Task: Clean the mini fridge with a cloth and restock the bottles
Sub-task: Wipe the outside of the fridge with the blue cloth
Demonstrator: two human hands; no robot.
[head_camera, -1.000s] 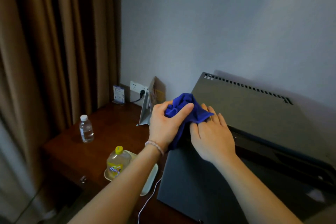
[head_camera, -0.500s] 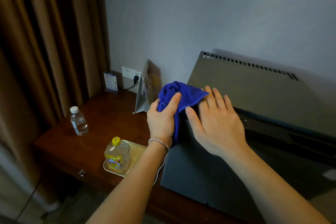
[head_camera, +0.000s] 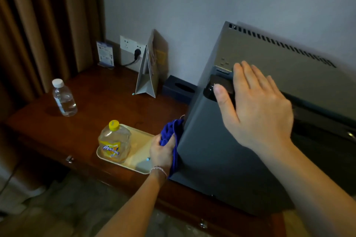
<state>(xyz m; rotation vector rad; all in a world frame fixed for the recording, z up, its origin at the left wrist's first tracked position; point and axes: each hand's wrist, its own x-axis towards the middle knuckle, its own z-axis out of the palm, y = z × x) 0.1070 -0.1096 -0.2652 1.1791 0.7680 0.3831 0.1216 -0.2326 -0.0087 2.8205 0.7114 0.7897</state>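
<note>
Cloth [head_camera: 171, 134] now lower, two bottles [head_camera: 64, 98].

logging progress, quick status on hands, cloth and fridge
Left hand grips blue cloth against fridge side. Right hand flat on fridge top edge. Both bottles out on the desk, nothing in the way.

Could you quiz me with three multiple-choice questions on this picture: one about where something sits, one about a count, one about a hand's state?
1. Where does the yellow-capped plastic bottle stand?
A. on the cream tray
B. on the grey mini fridge
C. on the floor

2. How many bottles are on the dark wooden table?
A. one
B. two
C. four

3. What is the left hand doing?
A. hanging idle
B. gripping the blue cloth
C. lifting a bottle

Answers: 1 A, its base rests on the tray. 2 B, that one plus the clear white-capped water bottle. 3 B, fingers curl round the cloth against the fridge's side.
</note>
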